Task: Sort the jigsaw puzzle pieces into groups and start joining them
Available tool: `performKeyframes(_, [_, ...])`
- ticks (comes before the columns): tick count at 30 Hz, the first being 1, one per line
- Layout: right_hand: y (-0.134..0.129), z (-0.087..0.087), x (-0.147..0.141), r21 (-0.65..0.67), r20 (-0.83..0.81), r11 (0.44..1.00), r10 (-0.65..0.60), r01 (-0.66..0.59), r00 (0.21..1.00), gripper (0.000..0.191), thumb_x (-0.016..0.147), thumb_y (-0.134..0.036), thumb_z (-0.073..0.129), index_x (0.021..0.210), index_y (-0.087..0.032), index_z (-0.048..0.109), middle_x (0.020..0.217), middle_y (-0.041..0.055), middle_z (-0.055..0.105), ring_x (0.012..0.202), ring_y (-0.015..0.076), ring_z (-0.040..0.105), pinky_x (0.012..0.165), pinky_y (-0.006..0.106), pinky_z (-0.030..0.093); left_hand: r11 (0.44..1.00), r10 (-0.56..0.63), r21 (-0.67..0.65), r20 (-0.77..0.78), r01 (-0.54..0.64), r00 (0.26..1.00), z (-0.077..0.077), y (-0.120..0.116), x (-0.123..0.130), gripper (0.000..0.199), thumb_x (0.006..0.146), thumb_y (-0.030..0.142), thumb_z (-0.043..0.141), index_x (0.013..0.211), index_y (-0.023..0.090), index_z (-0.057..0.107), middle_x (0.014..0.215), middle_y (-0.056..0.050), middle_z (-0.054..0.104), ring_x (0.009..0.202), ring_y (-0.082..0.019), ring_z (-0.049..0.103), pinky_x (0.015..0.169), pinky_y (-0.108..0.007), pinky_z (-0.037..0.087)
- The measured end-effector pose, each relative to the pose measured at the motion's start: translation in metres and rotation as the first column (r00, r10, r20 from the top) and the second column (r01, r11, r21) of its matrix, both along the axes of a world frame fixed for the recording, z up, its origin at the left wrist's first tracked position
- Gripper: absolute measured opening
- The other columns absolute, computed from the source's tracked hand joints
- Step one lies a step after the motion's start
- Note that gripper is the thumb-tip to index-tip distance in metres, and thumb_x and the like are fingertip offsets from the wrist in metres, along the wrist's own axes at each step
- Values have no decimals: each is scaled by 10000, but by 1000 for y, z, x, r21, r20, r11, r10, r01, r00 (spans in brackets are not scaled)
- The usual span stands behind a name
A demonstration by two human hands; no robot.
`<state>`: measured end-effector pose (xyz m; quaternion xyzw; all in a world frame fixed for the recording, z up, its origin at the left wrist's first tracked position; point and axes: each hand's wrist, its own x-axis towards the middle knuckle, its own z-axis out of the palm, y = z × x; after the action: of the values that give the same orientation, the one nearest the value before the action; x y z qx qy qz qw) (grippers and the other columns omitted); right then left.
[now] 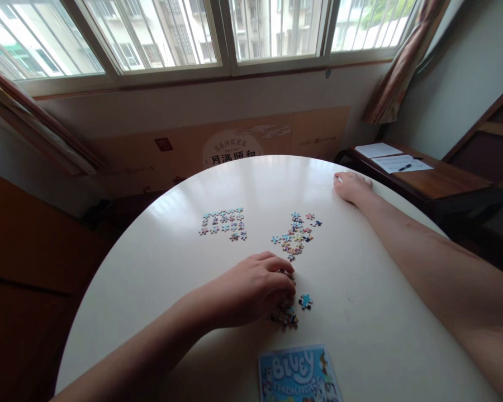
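My left hand [264, 287] is over a pile of jigsaw puzzle pieces [285, 317], palm down, its bent fingers closed among the pieces. Part of the pile is hidden under it. A blue jigsaw piece [305, 301] lies apart, just right of the pile. Beyond the fingers is a loose cluster of jigsaw pieces [297, 237]. Farther left, several pieces stand in rough rows [223, 219], spaced apart. My right hand [352, 187] rests at the table's far right edge, away from the pieces, fingers loosely bent with a gap by the thumb and nothing visible in it.
The round white table [151, 290] has a curved edge on the left and far side. A blue "Bluey" picture card [297, 374] lies near me. To the right stands a brown side table [452, 170] with papers [402, 163] and a pen [405, 167]. Windows are ahead.
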<state>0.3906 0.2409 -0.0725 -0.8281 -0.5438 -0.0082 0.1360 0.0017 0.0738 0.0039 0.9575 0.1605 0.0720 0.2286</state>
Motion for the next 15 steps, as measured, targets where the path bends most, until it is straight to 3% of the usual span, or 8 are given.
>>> performKeyframes(8, [2, -1, 1, 0, -4, 1000, 3, -3, 1000, 438, 973, -411, 368, 1317, -315, 622, 1412, 117, 573, 1275, 361, 497, 1062, 619, 352, 1000, -15, 17, -36, 16, 999, 7, -5, -3, 218, 831, 293, 785, 1036, 250, 727, 1347, -75, 608, 1229, -290, 565, 1036, -465, 475])
performKeyframes(15, [1, 0, 0, 3, 0, 1000, 4, -4, 1000, 438, 971, -389, 369, 1322, -310, 620, 1427, 118, 564, 1278, 361, 496, 1060, 629, 354, 999, -37, 30, -51, 38, 998, 9, -7, 0, 185, 844, 280, 775, 1025, 264, 743, 1339, -65, 614, 1229, -284, 562, 1026, -454, 475])
